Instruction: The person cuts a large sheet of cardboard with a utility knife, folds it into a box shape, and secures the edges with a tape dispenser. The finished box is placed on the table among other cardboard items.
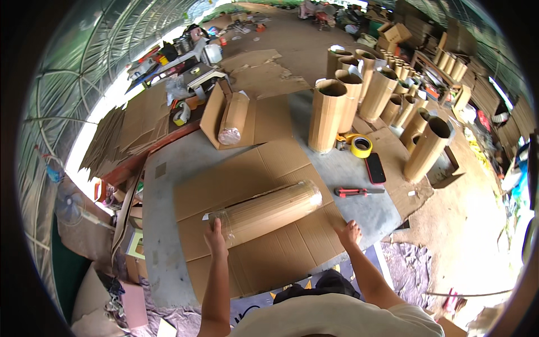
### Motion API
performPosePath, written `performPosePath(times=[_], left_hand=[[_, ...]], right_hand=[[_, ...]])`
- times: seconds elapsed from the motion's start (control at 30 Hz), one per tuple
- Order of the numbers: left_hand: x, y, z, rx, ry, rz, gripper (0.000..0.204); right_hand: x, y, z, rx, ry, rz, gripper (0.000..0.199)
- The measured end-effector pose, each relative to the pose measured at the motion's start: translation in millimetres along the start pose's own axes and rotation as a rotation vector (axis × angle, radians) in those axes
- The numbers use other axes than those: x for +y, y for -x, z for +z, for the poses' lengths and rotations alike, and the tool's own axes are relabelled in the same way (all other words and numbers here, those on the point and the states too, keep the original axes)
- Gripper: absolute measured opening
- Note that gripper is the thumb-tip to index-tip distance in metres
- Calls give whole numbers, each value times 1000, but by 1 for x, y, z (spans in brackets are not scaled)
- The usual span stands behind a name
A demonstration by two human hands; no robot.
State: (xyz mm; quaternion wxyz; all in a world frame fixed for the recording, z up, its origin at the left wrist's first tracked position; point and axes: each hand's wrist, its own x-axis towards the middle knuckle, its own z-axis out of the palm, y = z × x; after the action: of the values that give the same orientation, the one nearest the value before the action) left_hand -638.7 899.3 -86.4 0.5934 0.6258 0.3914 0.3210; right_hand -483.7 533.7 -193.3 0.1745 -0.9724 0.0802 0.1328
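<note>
Low in the middle of the frame a person leans over a flattened cardboard sheet (252, 224) spread on a grey mat on the floor (168, 185). The left hand (216, 238) lies on the near, lower-left end of a cardboard tube wrapped in clear film (269, 210), fingers laid flat over the film rather than closed around it, so its grip is open and only pressing. The tube lies on its side across the sheet, slanting from lower left up to the right of centre. The right hand (349, 233) rests at the sheet's lower right edge, fingers spread and touching the cardboard; its grip is open too, with nothing taken up.

Just right of the tube's far end lies a red utility knife (356, 191), and above it a dark phone (375, 168) and a roll of yellow tape (361, 147). Upright cardboard tubes (328, 115) crowd the upper right (some tall, some short). Upper centre, another wrapped tube (233, 119) lies in an opened cardboard box (264, 121). Flat cardboard stacks (120, 135) sit at the upper left.
</note>
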Motion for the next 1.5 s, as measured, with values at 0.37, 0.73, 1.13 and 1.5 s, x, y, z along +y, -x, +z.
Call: performPosePath(times=[0.37,0.73,1.13,1.5], left_hand=[[-45,36,-31,30,-43,17,32],[-68,72,-43,195,10,64,41],[-61,123,-79,46,15,81,25],[-72,116,-80,49,76,-157,23]], right_hand=[[-12,42,23,127,79,42,78],[5,56,24,-48,-333,40,57],[146,109,4,-89,-81,-170,51],[-1,33,-27,-703,-1015,274,70]])
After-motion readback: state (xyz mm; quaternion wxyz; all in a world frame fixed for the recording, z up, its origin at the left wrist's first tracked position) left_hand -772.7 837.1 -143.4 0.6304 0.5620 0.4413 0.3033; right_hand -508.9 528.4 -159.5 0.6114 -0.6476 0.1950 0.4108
